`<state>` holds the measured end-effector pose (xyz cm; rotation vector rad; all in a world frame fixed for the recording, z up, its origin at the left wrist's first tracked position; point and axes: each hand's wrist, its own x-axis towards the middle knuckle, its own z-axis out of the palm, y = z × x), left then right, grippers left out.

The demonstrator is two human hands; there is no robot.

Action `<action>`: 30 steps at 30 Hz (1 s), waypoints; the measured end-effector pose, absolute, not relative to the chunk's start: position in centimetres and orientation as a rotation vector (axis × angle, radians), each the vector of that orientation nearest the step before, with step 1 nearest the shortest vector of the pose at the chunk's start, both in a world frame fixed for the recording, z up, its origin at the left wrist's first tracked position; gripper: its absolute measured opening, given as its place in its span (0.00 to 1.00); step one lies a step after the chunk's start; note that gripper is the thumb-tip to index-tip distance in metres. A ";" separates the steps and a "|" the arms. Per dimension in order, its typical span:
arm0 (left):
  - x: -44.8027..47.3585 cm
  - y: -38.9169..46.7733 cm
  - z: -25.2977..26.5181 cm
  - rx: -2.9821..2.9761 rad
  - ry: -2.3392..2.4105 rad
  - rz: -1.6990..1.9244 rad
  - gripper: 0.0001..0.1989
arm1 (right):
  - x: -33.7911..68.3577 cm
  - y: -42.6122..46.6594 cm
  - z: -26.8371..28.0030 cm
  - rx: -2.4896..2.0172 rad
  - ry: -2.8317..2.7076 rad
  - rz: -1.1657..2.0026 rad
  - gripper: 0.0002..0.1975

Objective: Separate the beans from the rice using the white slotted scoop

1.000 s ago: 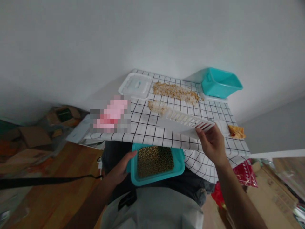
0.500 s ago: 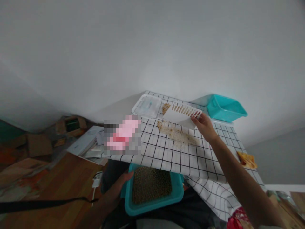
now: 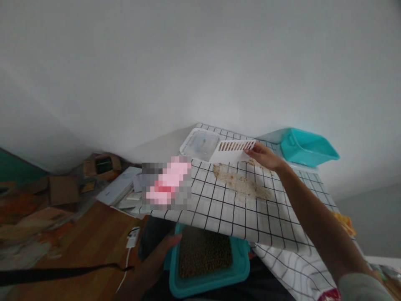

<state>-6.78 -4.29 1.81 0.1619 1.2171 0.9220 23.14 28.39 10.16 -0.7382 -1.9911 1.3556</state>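
Note:
My right hand (image 3: 265, 155) pinches the right end of a white slotted plastic panel (image 3: 228, 155), held tilted over the back of the table. A band of pale, mixed grains (image 3: 241, 182) lies on the checked cloth in front of the panel. Some more grains (image 3: 258, 164) show below my right hand. At the table's front edge, over my lap, my left hand (image 3: 164, 250) grips the left rim of a teal tub (image 3: 209, 288). Small round brown beans or pellets (image 3: 205, 255) fill much of that tub; I cannot tell which.
A clear plastic lid (image 3: 200, 144) lies at the back left of the table (image 3: 216, 211), touching or nearly touching the panel. Another teal tub (image 3: 308, 148) stands at the back right by the wall. A blurred pink item (image 3: 171, 182) sits at the left, a yellow cloth (image 3: 346, 223) at the right edge.
My right hand has moved the slotted panel left, toward the lid, covering the grain pile that showed there. Grains now show under my right hand. The camera view has shifted slightly.

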 end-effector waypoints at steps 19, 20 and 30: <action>-6.5 -4.0 2.4 0.194 1.326 0.880 0.21 | 19.3 28.5 10.1 -0.585 -2.162 1.392 0.14; -6.6 -4.1 2.3 0.183 1.329 0.868 0.21 | 19.3 28.4 10.1 -0.580 -2.170 1.384 0.13; -6.3 -4.0 2.0 0.205 1.309 0.847 0.21 | 20.5 25.4 9.9 -0.630 -2.167 1.391 0.11</action>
